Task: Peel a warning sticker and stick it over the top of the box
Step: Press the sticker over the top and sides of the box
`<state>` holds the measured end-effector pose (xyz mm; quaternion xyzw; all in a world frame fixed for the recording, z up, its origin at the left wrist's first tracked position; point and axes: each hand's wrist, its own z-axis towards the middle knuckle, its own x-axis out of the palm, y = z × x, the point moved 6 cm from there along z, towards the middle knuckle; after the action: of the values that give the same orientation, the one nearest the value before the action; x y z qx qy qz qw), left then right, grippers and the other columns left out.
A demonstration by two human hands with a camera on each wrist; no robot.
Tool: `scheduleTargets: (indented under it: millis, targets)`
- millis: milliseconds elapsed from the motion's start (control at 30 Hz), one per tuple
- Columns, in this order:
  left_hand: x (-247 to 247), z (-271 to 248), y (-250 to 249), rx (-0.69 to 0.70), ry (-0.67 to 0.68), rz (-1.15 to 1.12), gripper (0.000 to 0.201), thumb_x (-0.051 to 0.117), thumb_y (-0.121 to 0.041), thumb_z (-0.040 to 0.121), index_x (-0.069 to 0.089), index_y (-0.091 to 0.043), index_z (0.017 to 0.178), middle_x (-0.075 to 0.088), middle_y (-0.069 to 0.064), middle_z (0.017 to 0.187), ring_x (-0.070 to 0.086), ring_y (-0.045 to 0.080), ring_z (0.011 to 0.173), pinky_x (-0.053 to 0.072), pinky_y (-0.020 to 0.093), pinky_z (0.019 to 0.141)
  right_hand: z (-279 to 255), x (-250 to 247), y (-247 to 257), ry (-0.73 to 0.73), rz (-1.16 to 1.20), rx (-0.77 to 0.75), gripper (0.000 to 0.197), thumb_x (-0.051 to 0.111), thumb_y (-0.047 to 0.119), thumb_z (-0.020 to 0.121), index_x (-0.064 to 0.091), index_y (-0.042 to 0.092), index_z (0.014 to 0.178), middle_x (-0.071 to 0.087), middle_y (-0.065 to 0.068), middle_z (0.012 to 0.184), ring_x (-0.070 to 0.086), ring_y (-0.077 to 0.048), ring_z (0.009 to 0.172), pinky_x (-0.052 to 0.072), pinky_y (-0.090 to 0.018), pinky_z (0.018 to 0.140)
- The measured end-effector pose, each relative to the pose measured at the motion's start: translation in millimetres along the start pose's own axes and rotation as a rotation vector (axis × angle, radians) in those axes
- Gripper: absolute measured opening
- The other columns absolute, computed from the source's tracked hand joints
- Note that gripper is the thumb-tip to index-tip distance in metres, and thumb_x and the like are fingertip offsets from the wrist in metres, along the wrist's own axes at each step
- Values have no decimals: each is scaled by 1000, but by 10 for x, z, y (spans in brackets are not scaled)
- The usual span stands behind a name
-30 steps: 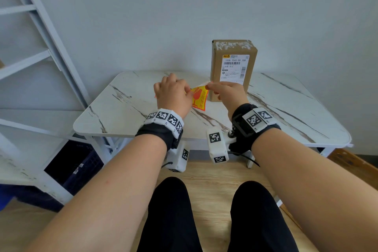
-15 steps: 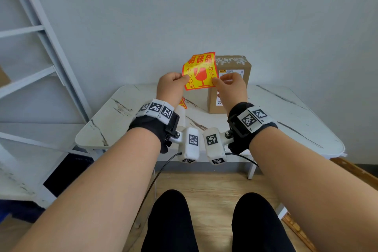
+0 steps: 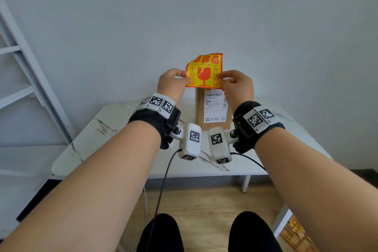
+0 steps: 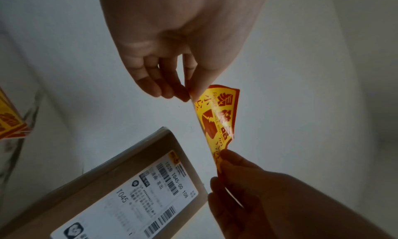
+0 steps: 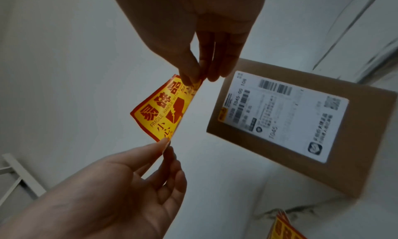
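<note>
A yellow and red fragile warning sticker hangs in the air, facing me, just above the top of the box and hiding that top in the head view. My left hand pinches its left edge and my right hand pinches its right edge. The brown cardboard box stands upright on the marble-look table, its white shipping label toward me. In the left wrist view the sticker curls between my left hand and the box. The right wrist view shows the sticker, my right hand and the box.
A stack of more warning stickers lies on the table left of the box. A white ladder-like shelf stands at the left. A plain wall is close behind the table. My knees and the wooden floor are below.
Both hands have lifted the sticker from table height up to the level of the box's top. It is now spread between them and faces me.
</note>
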<state>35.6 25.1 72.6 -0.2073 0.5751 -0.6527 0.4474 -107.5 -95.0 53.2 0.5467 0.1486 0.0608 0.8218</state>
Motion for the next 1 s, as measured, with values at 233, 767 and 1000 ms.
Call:
scheduleTargets:
  millis: [233,767,1000]
  targets:
    - [238,281,-61,-35,-72,36,48,72,-26,82,53,-10,123,61,5,122,63,26,105,50,34,91,381,-97,23,-2,-134,-33,36,46,3,90,75,19,106,74,-7,104,55,-11,63,42,-20,57]
    - [558,572,136,-28,-79,205,45,71,-25,82,51,-13,121,57,0,99,58,19,80,42,27,67,695,-54,-144,74,-312,-78,26,58,12,89,77,15,106,74,-3,113,67,-18,99,55,-30,87]
    - [575,534,140,11,-97,220,48,70,-22,81,50,-16,124,61,-1,94,56,12,68,37,18,53,687,-65,-153,77,-356,-109,27,56,11,89,77,16,106,73,-2,113,60,-12,85,51,-25,78]
